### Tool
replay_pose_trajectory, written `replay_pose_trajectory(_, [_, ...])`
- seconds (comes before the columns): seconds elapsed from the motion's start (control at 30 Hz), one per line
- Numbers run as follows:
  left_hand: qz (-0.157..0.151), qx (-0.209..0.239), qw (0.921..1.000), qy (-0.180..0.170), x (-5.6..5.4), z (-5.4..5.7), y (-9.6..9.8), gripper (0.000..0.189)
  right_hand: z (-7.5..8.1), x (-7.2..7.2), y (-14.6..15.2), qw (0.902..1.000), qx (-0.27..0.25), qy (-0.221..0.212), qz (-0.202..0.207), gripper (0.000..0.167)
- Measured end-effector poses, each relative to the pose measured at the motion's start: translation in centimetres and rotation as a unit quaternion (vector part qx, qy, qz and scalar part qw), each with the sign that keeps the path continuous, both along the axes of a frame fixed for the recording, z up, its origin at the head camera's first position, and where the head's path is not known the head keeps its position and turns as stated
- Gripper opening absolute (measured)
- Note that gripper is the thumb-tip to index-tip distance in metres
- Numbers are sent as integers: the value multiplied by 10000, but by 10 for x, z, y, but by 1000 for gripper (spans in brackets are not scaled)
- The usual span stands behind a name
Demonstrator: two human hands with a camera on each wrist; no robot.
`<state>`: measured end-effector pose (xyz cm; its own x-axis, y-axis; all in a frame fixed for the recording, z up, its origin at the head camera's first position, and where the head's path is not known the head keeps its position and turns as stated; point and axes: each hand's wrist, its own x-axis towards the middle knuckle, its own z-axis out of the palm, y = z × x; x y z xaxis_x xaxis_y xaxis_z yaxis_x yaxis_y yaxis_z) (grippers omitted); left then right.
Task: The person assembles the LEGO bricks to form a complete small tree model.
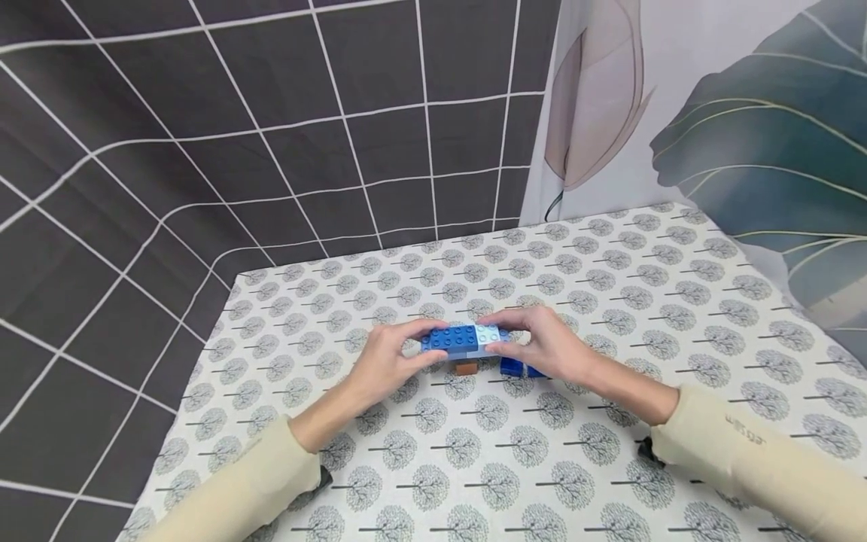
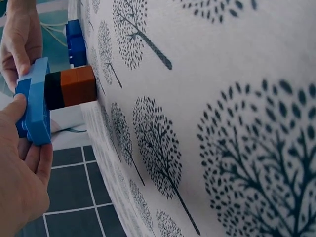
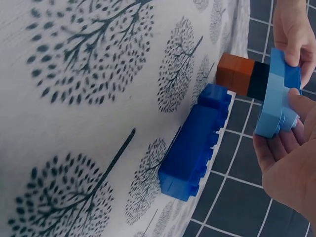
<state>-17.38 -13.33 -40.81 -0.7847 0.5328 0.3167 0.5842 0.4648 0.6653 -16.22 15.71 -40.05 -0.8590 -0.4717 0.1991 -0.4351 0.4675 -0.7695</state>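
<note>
A stack of toy building bricks stands upright on the table, with an orange brick (image 1: 466, 369) at the bottom and a black brick (image 2: 54, 90) above it. Across the top runs a wider layer of light blue bricks (image 2: 38, 96). On that layer sit a dark blue brick (image 1: 452, 340) at left and a pale blue brick (image 1: 487, 333) at right. My left hand (image 1: 387, 360) grips the left end of the top bricks between thumb and fingers. With thumb above and fingers beneath, my right hand (image 1: 552, 345) holds the right end.
Beside the stack, under my right hand, a long blue brick (image 3: 190, 145) and a smaller blue brick (image 3: 213, 95) lie on the table. A tree-patterned cloth (image 1: 433, 459) covers the tabletop. Dark gridded fabric (image 1: 379, 143) hangs behind and to the left.
</note>
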Motion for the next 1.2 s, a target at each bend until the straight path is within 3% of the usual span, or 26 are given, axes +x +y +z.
replay_pose_trajectory(0.23, [13, -182, 9996, -206, -1, 0, -1, 47, 2, 1, -6, 9999, 117, 22, 93, 49])
replay_pose_trajectory(0.57, [-31, -185, 9996, -203, -2, 2, 0, 48, -4, 2, -6, 9999, -44, 29, 116, 49])
replay_pose_trajectory(1.1, [81, -110, 9996, -248, -2, 0, -4, 48, -8, -5, -9, 9983, -392, -413, 147, 48])
replay_pose_trajectory(1.2, [77, -93, 9996, -270, -2, -1, -4, 48, -6, -6, -8, 9964, -415, -721, 183, 47])
